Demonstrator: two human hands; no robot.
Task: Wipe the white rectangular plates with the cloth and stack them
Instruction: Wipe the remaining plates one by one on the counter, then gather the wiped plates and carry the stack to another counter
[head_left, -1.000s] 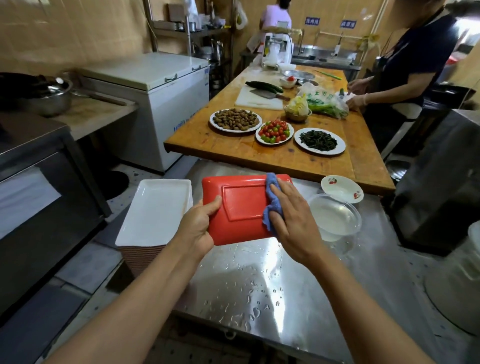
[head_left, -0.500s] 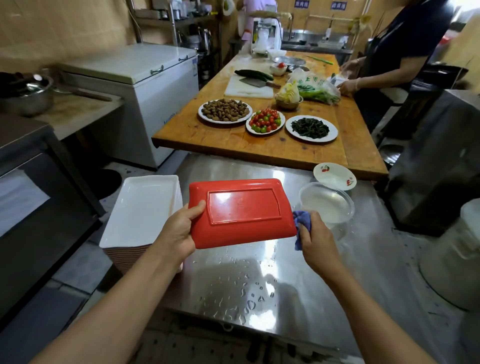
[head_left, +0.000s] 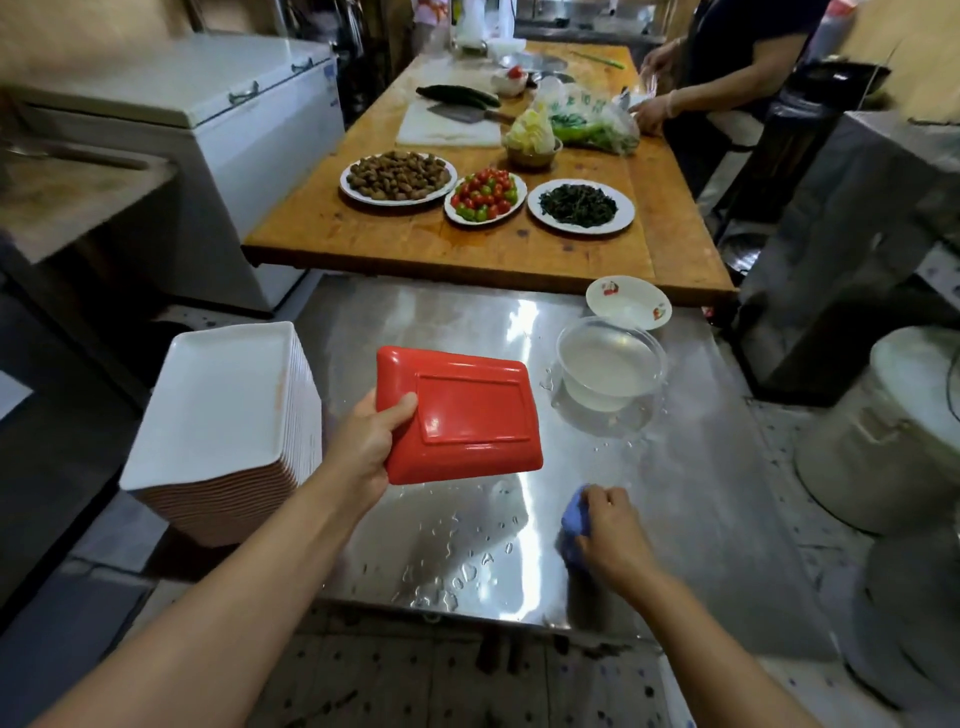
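Note:
My left hand grips the left edge of a rectangular plate held above the wet steel table, its red underside facing me. My right hand holds a bunched blue cloth low over the table's near right part, well apart from the plate. A tall stack of rectangular plates, white on top with reddish edges, stands at the table's left edge, just left of my left hand.
A clear bowl of water and a small patterned dish sit at the table's far right. Beyond is a wooden table with plates of food, where another person works. A white pot stands at right.
My right hand has drawn the cloth off the plate, moving down and toward me to the table's near side. My left hand keeps holding the plate, now tilted slightly.

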